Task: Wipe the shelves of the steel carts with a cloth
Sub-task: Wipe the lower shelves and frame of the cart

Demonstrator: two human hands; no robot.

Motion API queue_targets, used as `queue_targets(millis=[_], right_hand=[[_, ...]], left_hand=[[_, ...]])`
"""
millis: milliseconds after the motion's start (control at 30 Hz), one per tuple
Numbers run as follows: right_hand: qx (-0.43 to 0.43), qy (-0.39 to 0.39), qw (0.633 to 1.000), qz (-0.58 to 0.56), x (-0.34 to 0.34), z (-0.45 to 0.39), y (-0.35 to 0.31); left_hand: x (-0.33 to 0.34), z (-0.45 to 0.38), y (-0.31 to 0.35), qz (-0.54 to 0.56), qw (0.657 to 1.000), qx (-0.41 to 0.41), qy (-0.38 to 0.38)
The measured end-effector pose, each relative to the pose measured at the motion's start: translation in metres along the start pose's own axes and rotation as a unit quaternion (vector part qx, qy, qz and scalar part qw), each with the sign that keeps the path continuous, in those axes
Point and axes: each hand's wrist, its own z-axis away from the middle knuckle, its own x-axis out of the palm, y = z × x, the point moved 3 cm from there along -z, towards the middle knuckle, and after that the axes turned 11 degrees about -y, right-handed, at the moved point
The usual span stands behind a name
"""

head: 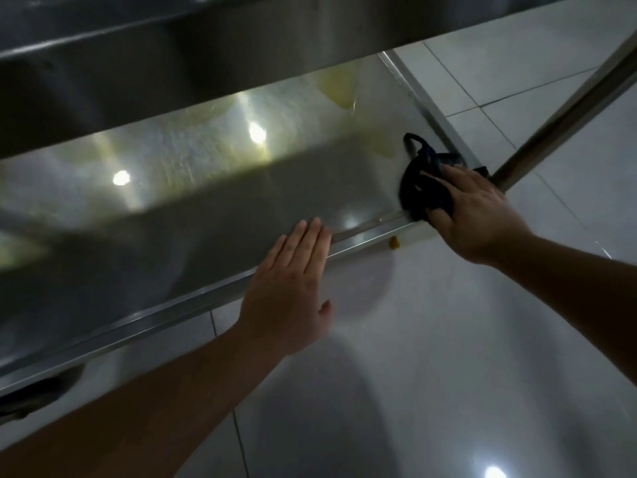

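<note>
A steel cart's lower shelf [213, 208] is wiped with a dark cloth [425, 188].

The cloth is gripped under the right hand [472, 215] at the shelf's near right corner; the left hand [289, 288] is laid flat, fingers straight, over the front rim.

Floor [448, 339]: pale glossy tiles with thin dark grout lines, carrying soft shadows and a bright light reflection [495, 472] near the lower edge. One small yellowish speck [393, 242] lies on the tile. A dark caster wheel [31, 398] is partly visible at lower left.
</note>
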Motion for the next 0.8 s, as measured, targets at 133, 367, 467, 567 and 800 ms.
queue_targets(millis=[133, 367, 467, 567, 800], right_hand=[[0.083, 0.001, 0.996, -0.020, 0.000, -0.024, -0.007], [0.085, 0.015, 0.995, -0.058, -0.035, -0.131, -0.003], [0.064, 0.008, 0.996, -0.066, -0.041, -0.154, -0.015], [0.052, 0.007, 0.996, -0.073, -0.041, -0.141, -0.024], [-0.031, -0.023, 0.999, -0.003, -0.020, -0.066, -0.015]], left_hand=[[0.000, 0.000, 0.002, 0.006, 1.000, -0.003, 0.001], [-0.002, -0.001, 0.003, 0.021, 0.999, 0.019, 0.033], [0.000, 0.001, 0.002, 0.023, 0.999, 0.014, 0.037], [0.000, 0.002, 0.003, 0.030, 0.998, 0.005, 0.048], [0.002, 0.007, -0.001, 0.040, 0.998, 0.002, 0.050]])
